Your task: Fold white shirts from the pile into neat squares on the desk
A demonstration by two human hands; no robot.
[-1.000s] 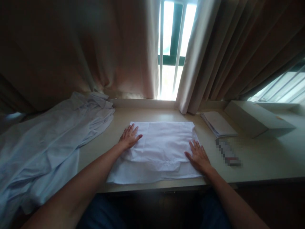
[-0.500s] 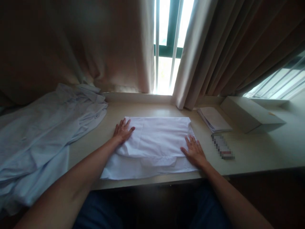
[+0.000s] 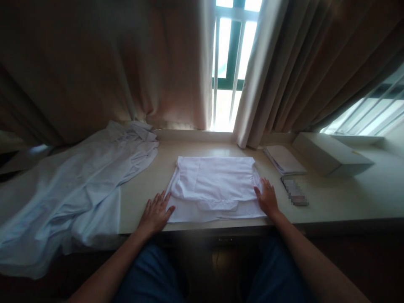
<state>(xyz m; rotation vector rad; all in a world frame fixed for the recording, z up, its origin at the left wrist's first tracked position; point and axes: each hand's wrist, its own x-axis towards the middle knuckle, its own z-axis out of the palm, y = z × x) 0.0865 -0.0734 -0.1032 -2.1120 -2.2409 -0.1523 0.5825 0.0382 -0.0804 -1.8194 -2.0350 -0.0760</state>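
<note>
A folded white garment [image 3: 217,179] lies flat on the pale tabletop, its upper layer ending above a wider lower layer, with what looks like a collar at the middle of the front. My left hand [image 3: 156,212] rests at the garment's lower left edge, fingers spread and thumb touching the cloth. At its right edge is my right hand [image 3: 267,197], palm down, with the thumb on the fabric and the fingers apart. Neither hand grips anything.
A loose heap of white cloth [image 3: 82,181] hangs over the front edge at the left. To the right lie a stack of papers [image 3: 285,160], a blurred-out flat object [image 3: 295,191] and a pale box [image 3: 333,155]. Curtains [image 3: 176,75] and a window are behind.
My left hand has slid down from the garment's upper left to its lower left edge. My right hand has shifted outward to the right edge. The view has turned slightly left.
</note>
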